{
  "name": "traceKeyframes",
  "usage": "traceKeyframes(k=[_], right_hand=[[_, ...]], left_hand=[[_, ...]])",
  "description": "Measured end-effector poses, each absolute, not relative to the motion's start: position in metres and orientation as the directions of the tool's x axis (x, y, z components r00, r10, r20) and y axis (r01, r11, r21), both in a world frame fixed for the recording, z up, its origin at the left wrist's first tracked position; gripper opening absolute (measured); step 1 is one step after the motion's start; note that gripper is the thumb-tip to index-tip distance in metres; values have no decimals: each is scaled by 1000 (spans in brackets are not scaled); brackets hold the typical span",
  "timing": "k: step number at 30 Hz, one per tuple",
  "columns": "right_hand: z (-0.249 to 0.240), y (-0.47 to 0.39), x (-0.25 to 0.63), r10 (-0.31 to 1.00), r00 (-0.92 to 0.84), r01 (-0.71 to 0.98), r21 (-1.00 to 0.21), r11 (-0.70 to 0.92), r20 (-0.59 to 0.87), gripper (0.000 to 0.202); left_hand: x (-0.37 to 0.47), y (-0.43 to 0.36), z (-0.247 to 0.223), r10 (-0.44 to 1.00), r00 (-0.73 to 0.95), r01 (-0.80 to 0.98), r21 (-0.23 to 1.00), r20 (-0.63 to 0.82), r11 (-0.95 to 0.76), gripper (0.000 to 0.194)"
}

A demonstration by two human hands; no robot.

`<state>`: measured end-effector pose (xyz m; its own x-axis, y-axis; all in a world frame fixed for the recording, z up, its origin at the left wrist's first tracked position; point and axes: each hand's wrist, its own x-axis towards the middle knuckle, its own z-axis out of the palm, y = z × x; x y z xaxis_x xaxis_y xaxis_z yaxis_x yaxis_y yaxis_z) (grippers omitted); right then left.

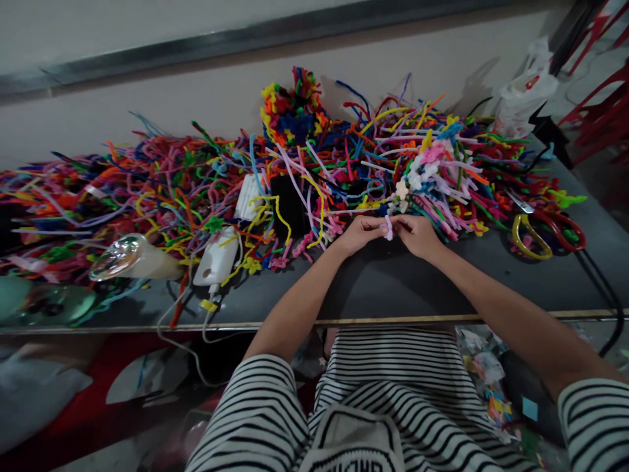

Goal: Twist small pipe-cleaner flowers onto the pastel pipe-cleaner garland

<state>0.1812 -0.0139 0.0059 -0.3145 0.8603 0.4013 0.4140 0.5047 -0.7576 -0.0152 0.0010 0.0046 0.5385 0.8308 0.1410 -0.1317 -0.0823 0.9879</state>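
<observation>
Between my two hands, just above the front of the dark table, is a small looped piece of lilac pipe cleaner. My left hand pinches it from the left with fingers together. From the right, the fingers of my right hand close on its other side. Right behind my hands lies a strand of pipe-cleaner flowers in white, pink, blue and yellow. It rests on a thick heap of loose pipe cleaners in many colours.
Scissors with yellow and red handles lie at right. A white power bank with a cable, a plastic cup on its side and a black phone-like slab are left. A colourful pipe-cleaner bundle stands behind; a plastic bag sits far right.
</observation>
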Motion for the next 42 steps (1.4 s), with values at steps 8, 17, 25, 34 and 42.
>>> traceKeyframes(k=[8,17,25,34,42], right_hand=[[14,-25,180,813,-322,560,-594,577,485,27],[16,-28,182,825,-358,484,-668,565,438,45],[20,-23,184,776,-351,608,-503,614,524,40],[15,-19,185,759,-367,509,-567,647,537,51],[20,-27,184,712,-413,404,-587,702,568,41]], left_hand=[[-7,-2,1,923,320,-86,977,213,-196,44],[-8,2,-1,928,284,41,964,241,-263,44],[-4,1,-1,934,175,-33,950,311,-310,47],[-8,-6,14,857,500,-95,992,121,-85,46],[-11,-9,13,789,614,-97,995,36,30,50]])
